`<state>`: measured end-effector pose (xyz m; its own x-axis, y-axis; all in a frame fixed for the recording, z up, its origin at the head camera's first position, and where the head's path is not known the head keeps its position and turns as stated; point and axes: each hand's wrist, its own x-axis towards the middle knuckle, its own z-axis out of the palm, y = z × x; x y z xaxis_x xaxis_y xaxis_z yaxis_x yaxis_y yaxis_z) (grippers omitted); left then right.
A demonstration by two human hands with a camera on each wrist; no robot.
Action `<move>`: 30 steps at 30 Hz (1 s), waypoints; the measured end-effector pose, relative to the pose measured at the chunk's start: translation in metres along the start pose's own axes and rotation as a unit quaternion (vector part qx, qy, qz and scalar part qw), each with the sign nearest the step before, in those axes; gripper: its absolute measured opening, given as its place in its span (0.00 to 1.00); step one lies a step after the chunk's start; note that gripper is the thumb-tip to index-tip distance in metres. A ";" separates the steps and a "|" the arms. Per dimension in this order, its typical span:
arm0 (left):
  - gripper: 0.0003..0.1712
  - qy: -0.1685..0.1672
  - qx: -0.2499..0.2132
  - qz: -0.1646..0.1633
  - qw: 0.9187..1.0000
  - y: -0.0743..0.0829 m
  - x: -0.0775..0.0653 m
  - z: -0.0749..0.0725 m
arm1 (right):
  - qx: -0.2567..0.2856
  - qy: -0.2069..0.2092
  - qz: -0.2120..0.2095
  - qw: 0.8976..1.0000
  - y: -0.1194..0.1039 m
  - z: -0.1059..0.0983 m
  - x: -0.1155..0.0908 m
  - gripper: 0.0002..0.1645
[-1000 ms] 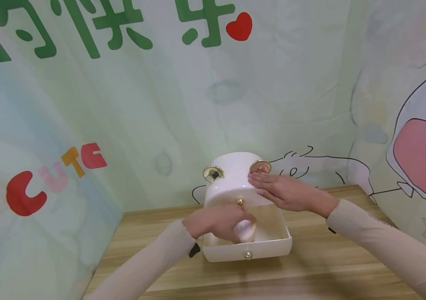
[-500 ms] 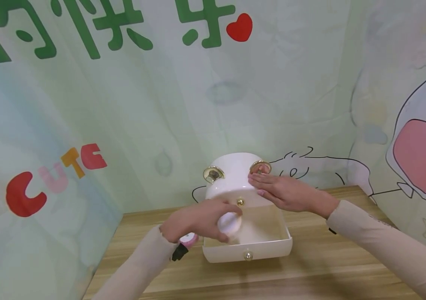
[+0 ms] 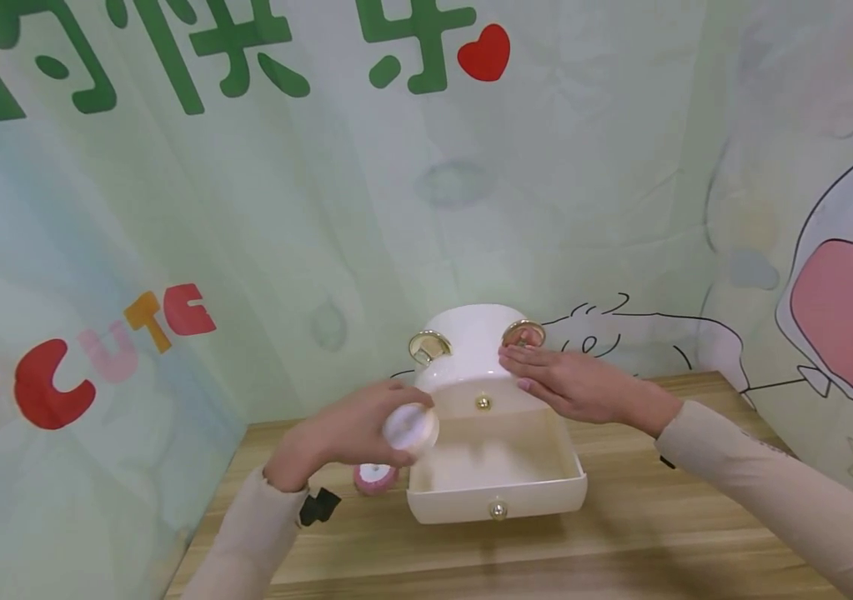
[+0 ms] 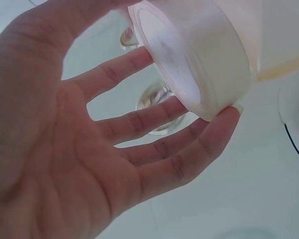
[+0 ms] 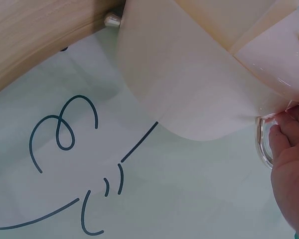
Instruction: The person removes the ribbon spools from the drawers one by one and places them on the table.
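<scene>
My left hand [image 3: 351, 425] holds a cream-white roll of ribbon [image 3: 413, 428] between thumb and fingers, just above the left edge of the drawer. In the left wrist view the ribbon's smooth outer face and white core show, with fingertips [image 4: 229, 114] on its rim. A white storage box [image 3: 474, 337] with gold-rimmed round ears has its lower drawer [image 3: 546, 497] pulled out, nothing visible inside. My right hand [image 3: 584, 385] rests with straight fingers on the box's upper right, by the right ear [image 3: 524, 332].
On the wooden table [image 3: 306, 542], left of the drawer, lies a pink roll with a white centre [image 3: 375, 483], partly behind my left hand. A printed cloth backdrop [image 3: 321, 208] rises right behind the box and along both sides.
My left hand has lifted the roll of ribbon out of the drawer and moved it left. The pink roll has come into sight. My right hand stays on the box.
</scene>
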<state>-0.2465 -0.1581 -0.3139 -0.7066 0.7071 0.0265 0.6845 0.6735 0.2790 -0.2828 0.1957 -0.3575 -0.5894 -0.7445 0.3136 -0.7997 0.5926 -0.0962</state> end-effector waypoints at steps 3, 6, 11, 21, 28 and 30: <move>0.35 0.017 0.003 -0.006 1.000 -0.011 -0.008 -0.001 | 0.001 0.002 0.001 1.000 0.000 0.001 0.000 0.29; 0.35 0.023 -0.003 -0.019 1.000 -0.019 -0.014 0.000 | 0.001 0.004 0.002 1.000 0.000 0.002 0.000 0.29; 0.34 0.024 -0.014 -0.049 0.998 -0.032 -0.024 0.006 | 0.002 0.007 0.002 1.000 0.000 0.002 0.000 0.29; 0.35 0.029 -0.015 -0.074 0.997 -0.062 -0.046 0.042 | 0.003 0.004 0.000 1.000 0.000 0.003 -0.001 0.29; 0.36 0.025 -0.008 -0.061 0.998 -0.074 -0.059 0.074 | 0.003 0.000 0.004 1.000 0.000 0.002 -0.001 0.30; 0.36 0.027 -0.004 -0.055 0.998 -0.076 -0.062 0.082 | 0.005 0.000 0.006 1.000 0.000 0.002 -0.001 0.30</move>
<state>-0.2395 -0.2356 -0.4158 -0.7866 0.6157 0.0466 0.6003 0.7450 0.2909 -0.2826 0.1956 -0.3597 -0.5982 -0.7379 0.3126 -0.7942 0.5980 -0.1082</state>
